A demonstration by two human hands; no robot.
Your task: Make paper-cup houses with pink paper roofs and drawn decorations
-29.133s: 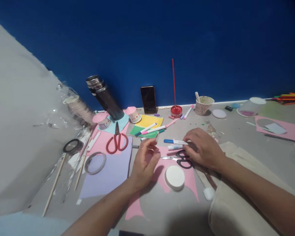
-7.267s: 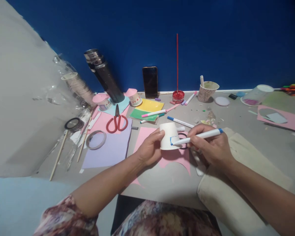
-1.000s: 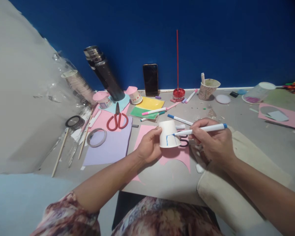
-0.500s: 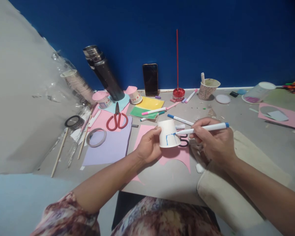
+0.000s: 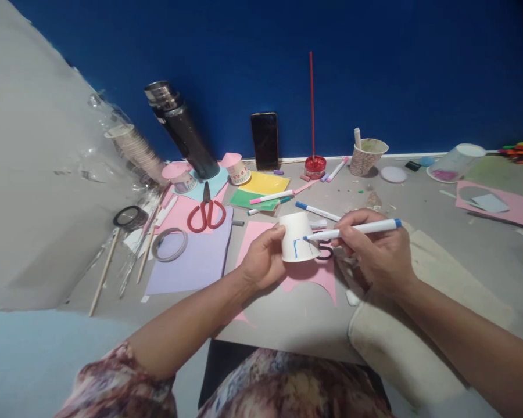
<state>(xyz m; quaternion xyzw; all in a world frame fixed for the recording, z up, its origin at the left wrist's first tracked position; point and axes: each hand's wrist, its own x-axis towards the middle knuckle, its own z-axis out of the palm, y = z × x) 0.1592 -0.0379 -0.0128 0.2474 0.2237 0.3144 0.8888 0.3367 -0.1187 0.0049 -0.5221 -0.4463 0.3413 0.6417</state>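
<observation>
A white paper cup (image 5: pixel 293 227), upside down, is held by my left hand (image 5: pixel 265 255), with the thumb on its side. Blue lines drawn on the cup form the left side, top and right side of a box-like outline. My right hand (image 5: pixel 372 247) grips a white felt-tip marker (image 5: pixel 366 227) with a blue end, its blue tip at the top line of the drawing. Behind the cup lie a capped blue marker (image 5: pixel 316 210) and a dark scissor handle (image 5: pixel 325 247), partly hidden. Pink paper (image 5: pixel 318 281) with cut edges lies below the cup.
Red-handled scissors (image 5: pixel 206 215), a tape roll (image 5: pixel 169 244) and purple sheets (image 5: pixel 192 273) lie to the left. Farther back stand a dark flask (image 5: pixel 185 136), a phone (image 5: pixel 265 141), a red paint pot (image 5: pixel 315 168) and a patterned cup (image 5: pixel 366 158). A beige cloth (image 5: pixel 444 278) lies under my right forearm.
The marker tip has shifted slightly left along the top blue line on the cup. My left hand keeps the cup in nearly the same place.
</observation>
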